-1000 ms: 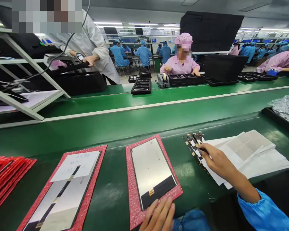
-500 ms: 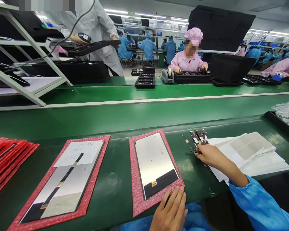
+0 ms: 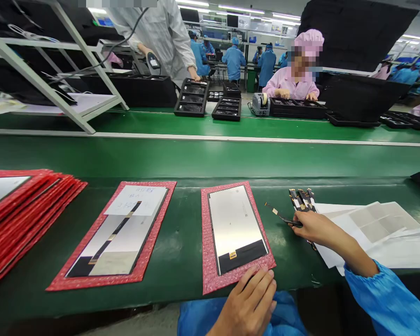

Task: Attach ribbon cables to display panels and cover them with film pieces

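Pinching a flex cable (image 3: 282,216) in the right hand (image 3: 313,227), left hand (image 3: 248,303) flat on red mat (image 3: 210,275), papers (image 3: 371,228) beside

One view only, from the person's head, looking forward and down across the green bench (image 3: 182,242). It sits close above the near edge: the left hand (image 3: 247,305) lies at the bottom of the frame, the right hand (image 3: 313,227) just ahead and to its right. Beyond them the view reaches far over the conveyor (image 3: 210,158) into the hall.
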Tool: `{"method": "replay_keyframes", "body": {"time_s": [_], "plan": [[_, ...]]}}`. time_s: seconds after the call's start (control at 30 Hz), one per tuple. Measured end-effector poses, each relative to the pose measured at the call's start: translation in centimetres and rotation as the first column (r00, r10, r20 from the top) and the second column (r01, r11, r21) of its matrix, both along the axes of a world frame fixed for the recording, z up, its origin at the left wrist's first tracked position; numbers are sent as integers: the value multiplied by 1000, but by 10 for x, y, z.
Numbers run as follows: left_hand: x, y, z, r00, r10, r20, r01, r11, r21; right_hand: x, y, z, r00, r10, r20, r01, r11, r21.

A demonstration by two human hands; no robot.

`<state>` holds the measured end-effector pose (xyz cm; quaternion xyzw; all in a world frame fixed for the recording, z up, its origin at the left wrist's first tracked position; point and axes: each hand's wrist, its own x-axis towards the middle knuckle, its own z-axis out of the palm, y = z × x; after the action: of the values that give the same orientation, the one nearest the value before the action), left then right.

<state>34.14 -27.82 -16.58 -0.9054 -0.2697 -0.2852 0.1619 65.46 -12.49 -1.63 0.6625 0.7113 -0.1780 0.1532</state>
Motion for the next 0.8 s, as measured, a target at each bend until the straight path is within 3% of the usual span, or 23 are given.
{"method": "replay_keyframes", "body": {"time_s": [0.17, 0.27, 0.37, 0.47, 0.6, 0.67, 0.8], "plan": [[-25, 3, 24, 934, 146, 327, -89, 979, -183, 6, 6, -2, 1000, 31, -3, -31, 999, -43], [-49, 11, 30, 880, 272, 389, -179, 950, -257, 6, 2, -4, 998, 29, 58, -28, 999, -21], [-72, 20, 27, 835, 370, 408, -271, 921, -281, 0, -4, -4, 989, 44, 142, -44, 999, 3], [-85, 24, 15, 824, 458, 333, -373, 881, -289, -9, -5, -2, 982, 71, 173, -73, 997, 4], [-88, 27, 2, 859, 508, 63, -479, 841, -251, -16, 1, 5, 980, 96, 173, -94, 995, -18], [-85, 28, 5, 858, 499, 126, -457, 851, -258, -16, 4, 9, 981, 99, 168, -95, 995, -30], [-78, 31, 18, 767, 419, 485, -288, 901, -323, -12, 4, 13, 986, 93, 137, -89, 995, -34]]}}
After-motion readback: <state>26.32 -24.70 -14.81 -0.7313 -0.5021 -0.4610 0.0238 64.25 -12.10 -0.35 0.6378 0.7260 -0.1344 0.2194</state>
